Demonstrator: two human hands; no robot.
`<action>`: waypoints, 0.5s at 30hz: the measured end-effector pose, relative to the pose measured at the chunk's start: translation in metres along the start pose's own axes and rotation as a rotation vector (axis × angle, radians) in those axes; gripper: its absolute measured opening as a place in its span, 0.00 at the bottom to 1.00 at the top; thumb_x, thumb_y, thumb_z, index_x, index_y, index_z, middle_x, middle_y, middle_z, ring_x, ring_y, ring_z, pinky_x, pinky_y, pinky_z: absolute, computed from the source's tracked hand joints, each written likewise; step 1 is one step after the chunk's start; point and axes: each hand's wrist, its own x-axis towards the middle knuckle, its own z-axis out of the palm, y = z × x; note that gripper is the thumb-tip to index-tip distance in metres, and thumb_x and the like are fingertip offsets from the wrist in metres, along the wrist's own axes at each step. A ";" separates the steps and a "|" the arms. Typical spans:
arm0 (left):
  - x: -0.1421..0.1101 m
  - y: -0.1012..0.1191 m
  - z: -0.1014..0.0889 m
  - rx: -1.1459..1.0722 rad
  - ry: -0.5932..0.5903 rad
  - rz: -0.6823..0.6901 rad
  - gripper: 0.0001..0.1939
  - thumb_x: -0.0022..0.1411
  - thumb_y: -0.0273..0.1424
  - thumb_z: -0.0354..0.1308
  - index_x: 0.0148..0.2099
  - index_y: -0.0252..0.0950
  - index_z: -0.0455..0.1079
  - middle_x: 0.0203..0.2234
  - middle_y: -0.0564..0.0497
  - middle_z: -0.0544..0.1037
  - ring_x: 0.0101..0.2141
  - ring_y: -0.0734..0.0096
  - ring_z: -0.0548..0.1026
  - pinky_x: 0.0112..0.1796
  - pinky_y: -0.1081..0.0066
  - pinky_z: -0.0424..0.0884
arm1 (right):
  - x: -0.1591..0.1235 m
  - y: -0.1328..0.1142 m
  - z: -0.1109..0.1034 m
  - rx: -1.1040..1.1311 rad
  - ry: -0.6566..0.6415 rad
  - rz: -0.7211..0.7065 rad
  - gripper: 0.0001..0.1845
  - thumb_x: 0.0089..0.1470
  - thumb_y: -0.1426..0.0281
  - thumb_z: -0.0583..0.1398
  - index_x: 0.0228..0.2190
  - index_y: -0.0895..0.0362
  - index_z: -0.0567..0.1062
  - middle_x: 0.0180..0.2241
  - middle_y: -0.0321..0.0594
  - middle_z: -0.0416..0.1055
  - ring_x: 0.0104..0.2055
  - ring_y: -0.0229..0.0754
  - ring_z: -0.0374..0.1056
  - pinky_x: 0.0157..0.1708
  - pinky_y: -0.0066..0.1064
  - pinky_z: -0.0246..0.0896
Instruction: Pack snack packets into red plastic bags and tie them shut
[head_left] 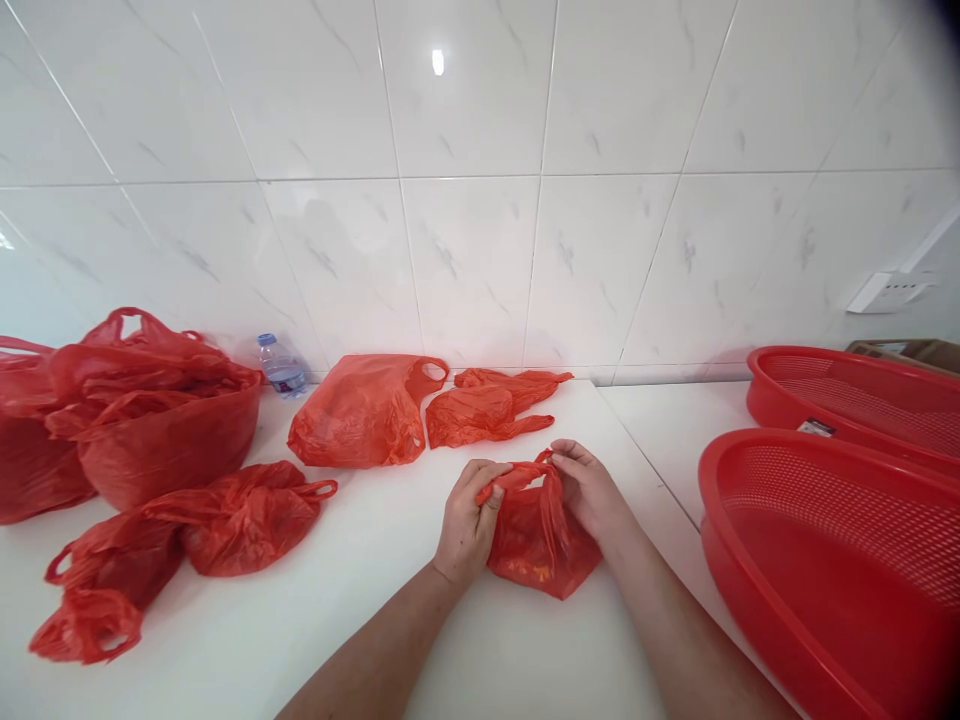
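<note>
Between my hands, over the white table, is a red plastic bag (536,550) with small yellowish items showing dimly through its side. My left hand (472,515) is closed around one gathered handle at the bag's upper left. At the upper right, my right hand (585,490) pinches the other handle near its tip. Just beyond my hands lies a crumpled red plastic bag (480,408), and left of it a fuller red plastic bag (364,410) rests on its side. What exactly is inside the bags cannot be made out.
Two red plastic baskets (724,480) stand on the right. Several red bags (172,430) crowd the left, with more crumpled bags (247,520) in front. A small water bottle (281,368) stands near the tiled wall (472,270). A power socket (889,292) is at right.
</note>
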 end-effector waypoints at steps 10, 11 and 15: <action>0.001 -0.012 -0.004 0.102 0.095 0.066 0.14 0.67 0.35 0.44 0.34 0.36 0.68 0.31 0.50 0.69 0.34 0.70 0.67 0.37 0.70 0.64 | 0.011 0.001 -0.039 -0.639 0.417 -0.112 0.11 0.42 0.72 0.55 0.32 0.53 0.71 0.32 0.35 0.69 0.31 0.38 0.64 0.31 0.30 0.56; 0.001 -0.011 -0.004 0.100 0.106 0.040 0.15 0.67 0.35 0.44 0.31 0.36 0.65 0.28 0.51 0.67 0.31 0.71 0.66 0.34 0.71 0.63 | 0.010 0.001 -0.041 -0.711 0.435 -0.120 0.11 0.42 0.73 0.54 0.32 0.53 0.71 0.32 0.35 0.70 0.32 0.39 0.64 0.32 0.30 0.55; 0.000 -0.006 -0.003 0.073 0.167 -0.052 0.17 0.67 0.38 0.43 0.27 0.36 0.58 0.23 0.54 0.61 0.27 0.73 0.61 0.30 0.73 0.59 | 0.008 0.001 -0.042 -0.944 0.502 -0.113 0.13 0.44 0.75 0.52 0.33 0.52 0.71 0.35 0.37 0.71 0.35 0.43 0.64 0.32 0.33 0.51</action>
